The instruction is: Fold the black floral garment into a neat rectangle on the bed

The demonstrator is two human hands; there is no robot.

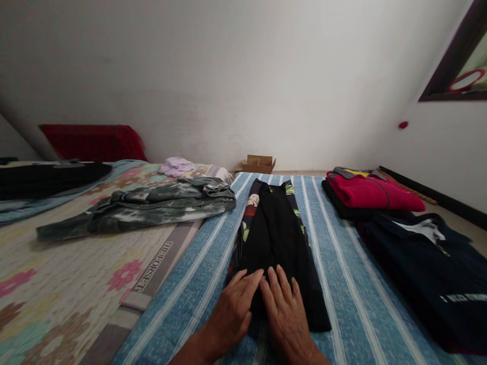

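A black garment with a floral print along its sides lies folded lengthwise in a long strip on the blue striped mat. My left hand and my right hand rest flat side by side on the near end of this garment, palms down, fingers together and pointing away from me. Neither hand grips anything.
A grey-green tie-dye garment lies folded to the left on a floral mat. A red folded top sits on dark clothes at the right, with a navy shirt nearer. A cardboard box and a lilac cloth lie by the wall.
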